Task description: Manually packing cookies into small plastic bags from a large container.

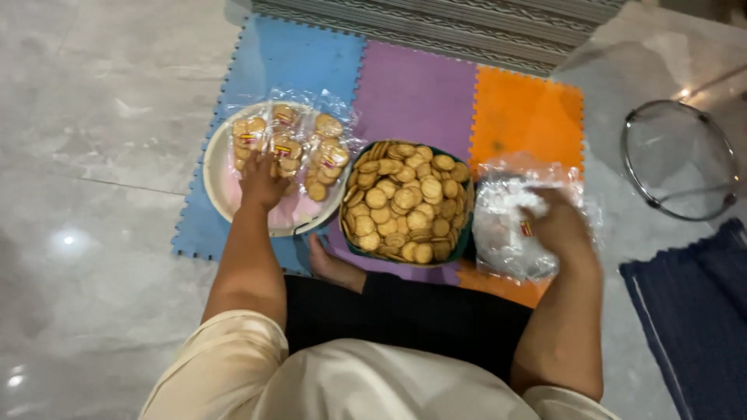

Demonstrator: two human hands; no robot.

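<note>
My left hand (pixel 261 183) rests on a round white plate (pixel 222 187), touching one of the clear packets of round biscuits (pixel 289 144) stacked there. A dark green bowl (pixel 465 237) in the middle is heaped with loose golden biscuits (pixel 405 204). My right hand (pixel 556 225) is blurred and lies on a pile of empty clear plastic bags (pixel 506 225) to the right of the bowl, fingers curled into them. Whether it holds one bag I cannot say for sure.
Everything sits on foam mat tiles, blue (pixel 288 62), purple (pixel 416 93) and orange (pixel 525 117), over a grey marble floor. My bare foot (pixel 331 264) and black-clad leg lie below the bowl. A round glass lid (pixel 678 159) lies at right, a dark blue rug (pixel 696 311) beneath it.
</note>
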